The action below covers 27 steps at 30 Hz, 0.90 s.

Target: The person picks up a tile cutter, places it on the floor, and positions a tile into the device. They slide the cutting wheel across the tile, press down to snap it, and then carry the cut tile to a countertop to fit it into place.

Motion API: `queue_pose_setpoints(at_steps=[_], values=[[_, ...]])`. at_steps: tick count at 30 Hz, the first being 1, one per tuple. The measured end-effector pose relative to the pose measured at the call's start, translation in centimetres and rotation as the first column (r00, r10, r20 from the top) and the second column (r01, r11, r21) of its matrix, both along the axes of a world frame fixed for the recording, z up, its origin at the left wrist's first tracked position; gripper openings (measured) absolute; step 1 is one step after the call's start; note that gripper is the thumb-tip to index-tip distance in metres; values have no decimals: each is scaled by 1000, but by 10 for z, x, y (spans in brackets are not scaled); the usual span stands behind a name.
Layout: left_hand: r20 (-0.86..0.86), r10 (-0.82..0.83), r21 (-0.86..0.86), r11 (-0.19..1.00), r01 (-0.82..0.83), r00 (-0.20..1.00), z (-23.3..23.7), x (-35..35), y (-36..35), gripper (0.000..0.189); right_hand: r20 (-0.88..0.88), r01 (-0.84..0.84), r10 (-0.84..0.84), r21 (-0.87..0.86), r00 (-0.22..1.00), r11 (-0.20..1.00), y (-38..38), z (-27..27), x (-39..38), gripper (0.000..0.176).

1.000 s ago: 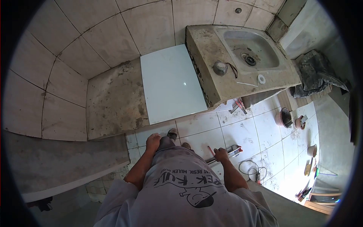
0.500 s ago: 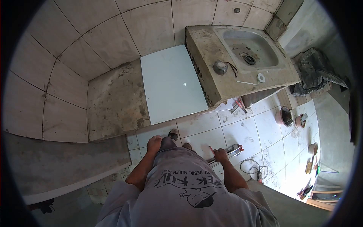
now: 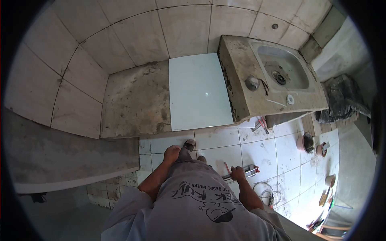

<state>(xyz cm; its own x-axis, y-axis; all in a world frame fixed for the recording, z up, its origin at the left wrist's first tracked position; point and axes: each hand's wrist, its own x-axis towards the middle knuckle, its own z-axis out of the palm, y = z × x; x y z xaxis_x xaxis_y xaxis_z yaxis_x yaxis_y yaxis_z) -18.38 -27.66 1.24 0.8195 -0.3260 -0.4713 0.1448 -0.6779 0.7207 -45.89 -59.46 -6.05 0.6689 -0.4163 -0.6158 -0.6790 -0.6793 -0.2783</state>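
Observation:
My left hand [image 3: 172, 153] is closed beside my left thigh, below the counter edge; whatever is inside it, if anything, is hidden. My right hand [image 3: 238, 173] has its fingers closed on a thin red pencil [image 3: 226, 167], above the floor. Under and beside it lies a tile cutter [image 3: 252, 171] with metal rails. A glossy white tile [image 3: 201, 92] lies on the rough concrete counter [image 3: 134, 100], against the side of the raised sink block [image 3: 237, 90]. Neither hand touches the tile.
The raised block holds a sink [image 3: 281, 68], a grey lump [image 3: 252, 83] and a white tape roll [image 3: 290, 99]. Buckets [image 3: 306, 142], a cable [image 3: 263, 193] and red-handled pliers-like tools [image 3: 262, 124] are on the tiled floor. Black plastic sheeting [image 3: 343, 96] lies at the right.
The view has shifted, so the counter, tile and sink appear farther right, and the floor things lower. Both hands keep nearly the same pose, the right one still with the pencil.

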Motion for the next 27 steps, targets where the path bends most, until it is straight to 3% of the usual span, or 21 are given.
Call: queue_pose_setpoints(at_steps=[1,3,7,10,13,16,19,21,25,27], values=[[1,13,-4,1000,-13,1000,5,-2,-1,41,-20,81,-80,83,997,993,-4,-1,-2,34],[58,23,10,1000,-24,998,20,-7,-2,40,-15,19,-18,46,1000,999,-6,1,2,34],[-3,133,-63,989,-133,991,-19,-13,10,39,38,-9,8,45,999,999,-16,-18,-4,35],[5,117,-84,990,-116,993,-15,-13,12,38,43,-181,186,-88,982,979,-24,-39,-6,37],[16,123,-50,991,-122,992,-12,-13,10,38,-40,-348,345,-93,938,933,-7,37,25,33],[-12,102,5,995,-102,995,-5,-10,9,37,-93,-380,371,-102,924,920,-6,45,29,31],[35,150,-115,983,-145,988,-20,-12,14,36,-107,-441,430,-118,897,890,-5,53,37,27],[-39,204,-77,975,-207,978,-12,-14,17,36,55,12,-16,72,998,997,-6,42,37,33],[-93,207,-32,977,-211,974,-2,-9,21,36,152,-22,13,56,988,998,-4,36,38,42],[-130,213,-80,971,-225,968,-4,-7,24,36,43,104,-111,141,993,985,2,44,45,41]])
